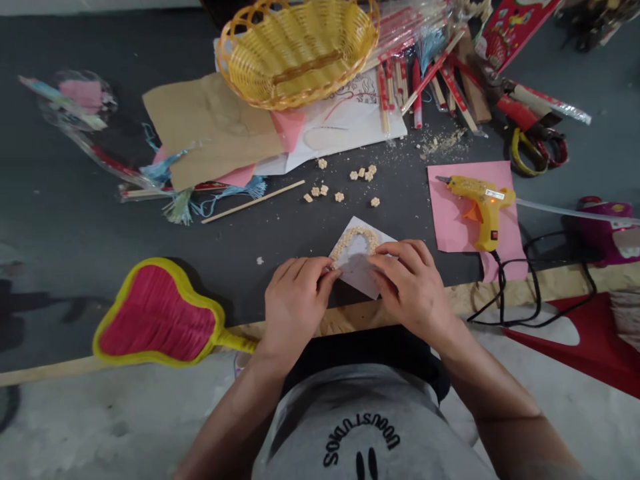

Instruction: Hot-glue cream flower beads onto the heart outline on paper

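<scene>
A white paper square [364, 285] lies turned like a diamond near the table's front edge. On it is an arch of small, pale wooden-looking pieces [356, 232], curving at the far side. My left hand [299, 293] pinches around the arch's left end, by the paper's left corner. At the right end, my right hand [414, 285] has its thumb and fingers closed on the arch. The fingertips cover both ends, so I cannot see exactly how they grip. Beyond the paper, several loose flower-shaped pieces [339, 197] are scattered.
A yellow glue gun [483, 200] rests on pink paper [443, 227], its black cord [537, 293] looping over the front edge. A red-and-yellow fan [157, 313] lies left. A thin stick [253, 202], a yellow basket [300, 63] and scissors [530, 150] are farther back.
</scene>
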### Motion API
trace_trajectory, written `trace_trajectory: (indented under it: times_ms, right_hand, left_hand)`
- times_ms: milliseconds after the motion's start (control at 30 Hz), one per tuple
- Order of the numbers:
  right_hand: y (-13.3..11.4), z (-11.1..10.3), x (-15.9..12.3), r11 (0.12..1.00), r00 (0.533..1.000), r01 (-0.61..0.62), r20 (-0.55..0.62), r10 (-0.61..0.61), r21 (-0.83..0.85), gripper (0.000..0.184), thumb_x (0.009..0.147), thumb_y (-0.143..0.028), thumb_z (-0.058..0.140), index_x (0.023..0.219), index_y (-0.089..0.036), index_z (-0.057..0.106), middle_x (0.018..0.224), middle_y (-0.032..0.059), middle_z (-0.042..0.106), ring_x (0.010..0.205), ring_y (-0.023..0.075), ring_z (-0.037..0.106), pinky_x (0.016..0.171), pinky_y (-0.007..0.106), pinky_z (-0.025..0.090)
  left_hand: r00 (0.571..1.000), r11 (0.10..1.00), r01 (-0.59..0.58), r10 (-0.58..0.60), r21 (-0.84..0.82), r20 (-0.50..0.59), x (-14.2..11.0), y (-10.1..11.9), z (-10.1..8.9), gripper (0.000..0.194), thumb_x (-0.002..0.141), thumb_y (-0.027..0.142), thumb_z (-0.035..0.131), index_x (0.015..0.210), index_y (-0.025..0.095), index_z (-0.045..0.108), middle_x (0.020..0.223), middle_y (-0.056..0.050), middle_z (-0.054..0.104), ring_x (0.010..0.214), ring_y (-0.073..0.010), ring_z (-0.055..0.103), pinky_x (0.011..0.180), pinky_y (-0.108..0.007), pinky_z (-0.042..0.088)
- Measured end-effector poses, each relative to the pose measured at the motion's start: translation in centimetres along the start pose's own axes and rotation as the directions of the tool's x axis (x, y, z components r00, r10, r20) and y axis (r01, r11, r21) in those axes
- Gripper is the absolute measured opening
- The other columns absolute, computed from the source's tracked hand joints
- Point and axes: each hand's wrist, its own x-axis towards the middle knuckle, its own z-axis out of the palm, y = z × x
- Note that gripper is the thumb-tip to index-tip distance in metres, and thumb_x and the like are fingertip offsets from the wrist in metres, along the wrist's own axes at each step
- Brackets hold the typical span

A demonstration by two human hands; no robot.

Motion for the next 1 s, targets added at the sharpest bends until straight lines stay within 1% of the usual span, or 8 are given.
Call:
trace_trajectory:
  times_ms: [133, 300, 433, 533, 633, 733, 833, 1000]
  right_hand:
    - [-0.2, 0.1, 0.0, 1.0, 1.0, 0.002, 0.011, -0.002, 0.007, 0.018, 0.096, -0.017, 0.056, 0.109, -0.019, 0.068, 0.112, 0.0092, 0.069, 0.102, 0.0244, 0.055, 0.086, 0.042, 0.051]
    - [-0.6, 0.2, 0.1, 0.999, 1.0, 0.026, -0.01, -0.026, -0.024, 0.019, 0.095, -0.015, 0.056, 0.109, -0.017, 0.068, 0.109, 0.01, 0.07, 0.1, 0.0244, 0.056, 0.087, 0.042, 0.052]
    - [-1.3, 0.5, 0.4, 0.995, 0.995, 0.082, -0.043, -0.084, -0.047, 0.016, 0.095, -0.012, 0.056, 0.106, -0.013, 0.068, 0.101, 0.0105, 0.071, 0.092, 0.0216, 0.058, 0.085, 0.036, 0.052]
    - [-2.0, 0.9, 0.6, 0.995, 0.996, 0.082, -0.04, -0.084, -0.061, 0.011, 0.097, -0.017, 0.057, 0.096, -0.015, 0.068, 0.094, 0.0083, 0.071, 0.085, 0.0196, 0.059, 0.081, 0.033, 0.051]
    - [-2.7, 1.5, 0.9, 0.993, 0.999, 0.044, -0.013, -0.045, -0.112, 0.017, 0.097, -0.028, 0.06, 0.086, -0.018, 0.067, 0.088, 0.0055, 0.07, 0.083, 0.0197, 0.058, 0.075, 0.032, 0.046]
    - [-3.2, 2.1, 1.3, 0.979, 1.0, 0.011, 0.022, -0.007, -0.202, 0.022, 0.096, -0.038, 0.062, 0.084, -0.02, 0.066, 0.085, 0.0035, 0.069, 0.083, 0.0207, 0.057, 0.071, 0.034, 0.039]
    - [-3.6, 2.7, 1.7, 0.962, 0.999, -0.014, 0.043, 0.027, -0.272, 0.024, 0.095, -0.043, 0.063, 0.085, -0.022, 0.066, 0.084, 0.003, 0.069, 0.083, 0.021, 0.055, 0.071, 0.035, 0.033]
    - [-4.1, 3.2, 2.0, 0.947, 0.998, -0.046, 0.03, 0.058, -0.318, 0.029, 0.097, -0.045, 0.059, 0.079, -0.023, 0.066, 0.078, 0.0025, 0.067, 0.081, 0.0199, 0.053, 0.073, 0.036, 0.027]
  left_hand:
    - [1.0, 1.0, -0.013, 0.013, 0.008, -0.003, -0.1, -0.1, 0.0, 0.012, 0.092, 0.029, 0.066, 0.091, 0.017, 0.066, 0.077, -0.002, 0.07, 0.072, -0.0201, 0.064, 0.071, -0.033, 0.048]
    - [1.0, 0.999, -0.012, 0.013, -0.029, 0.012, -0.3, -0.4, -0.1, 0.016, 0.092, 0.032, 0.066, 0.098, 0.016, 0.067, 0.078, -0.002, 0.07, 0.073, -0.0197, 0.064, 0.073, -0.033, 0.05]
    - [0.998, 0.997, 0.002, 0.003, -0.078, 0.056, -0.5, -0.5, -0.8, 0.016, 0.094, 0.027, 0.063, 0.105, 0.016, 0.067, 0.084, -0.003, 0.071, 0.079, -0.02, 0.066, 0.075, -0.033, 0.052]
    - [0.997, 0.999, -0.008, 0.012, -0.049, 0.077, -0.7, -0.7, -1.5, 0.017, 0.096, 0.02, 0.056, 0.11, 0.016, 0.067, 0.092, -0.005, 0.072, 0.085, -0.0215, 0.066, 0.078, -0.034, 0.053]
    - [0.994, 0.997, -0.078, 0.078, -0.003, 0.077, -1.1, -1.2, -2.0, 0.026, 0.095, 0.011, 0.049, 0.113, 0.016, 0.066, 0.099, -0.008, 0.072, 0.091, -0.0233, 0.065, 0.083, -0.037, 0.054]
    - [0.98, 0.984, -0.177, 0.177, 0.0, 0.091, -1.5, -1.9, -2.1, 0.036, 0.089, 0.003, 0.043, 0.114, 0.014, 0.067, 0.106, -0.01, 0.07, 0.096, -0.0241, 0.063, 0.087, -0.04, 0.055]
    - [0.968, 0.973, -0.231, 0.232, -0.015, 0.092, -1.8, -2.6, -1.8, 0.04, 0.086, -0.001, 0.042, 0.113, 0.012, 0.068, 0.112, -0.012, 0.07, 0.099, -0.0244, 0.062, 0.091, -0.041, 0.055]
    - [0.951, 0.951, -0.298, 0.303, -0.083, 0.057, -2.1, -3.4, -1.5, 0.041, 0.088, -0.001, 0.042, 0.119, 0.011, 0.066, 0.119, -0.012, 0.071, 0.102, -0.0246, 0.06, 0.091, -0.041, 0.054]
